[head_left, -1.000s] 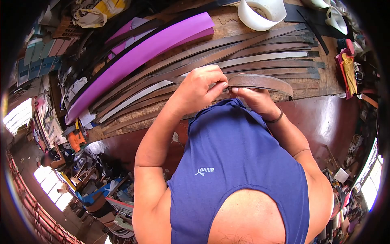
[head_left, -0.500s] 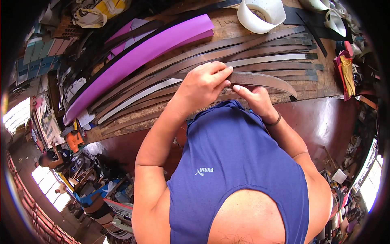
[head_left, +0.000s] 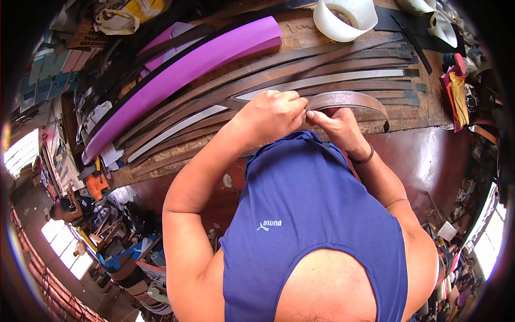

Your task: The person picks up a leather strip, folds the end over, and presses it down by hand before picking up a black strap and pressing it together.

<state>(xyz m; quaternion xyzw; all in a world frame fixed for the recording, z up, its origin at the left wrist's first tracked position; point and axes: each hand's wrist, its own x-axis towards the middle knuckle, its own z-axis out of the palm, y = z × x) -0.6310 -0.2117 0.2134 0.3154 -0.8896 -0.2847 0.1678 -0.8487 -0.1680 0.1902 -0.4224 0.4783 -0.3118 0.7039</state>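
Brown strap (head_left: 354,101) was up off the bench (head_left: 433,110), held in both hands, arching out toward 3 o'clock w/ its far end drooping at approx. 4. L hand (head_left: 273,115) sat at 9 o'clock of the pinch pt, knuckles up, fingertips drawn in tight on the strap; exact contact hidden behind the fingers. R hand (head_left: 340,129) sat at 4 o'clock, thumb along the near edge, the other fingers mostly out of sight under the strap; grip looked narrow, also on the strap, tho' how firm I couldn't tell.

Good technique here, IMO: thumbs kept close, as they were, so the short bit between stayed controlled; light, even pressure, no twist; R hand steadying the loose arc, since its springy curve could've tugged the work askew. Edges were best kept parallel.

Worth minding: loose strips (head_left: 343,57) lay from 9 thru 12 to 3 o'clock, w/ a white strip (head_left: 354,77) at approx. 1, so a dangling end could've snagged. Purple sheet (head_left: 198,67) was well apart at 10.
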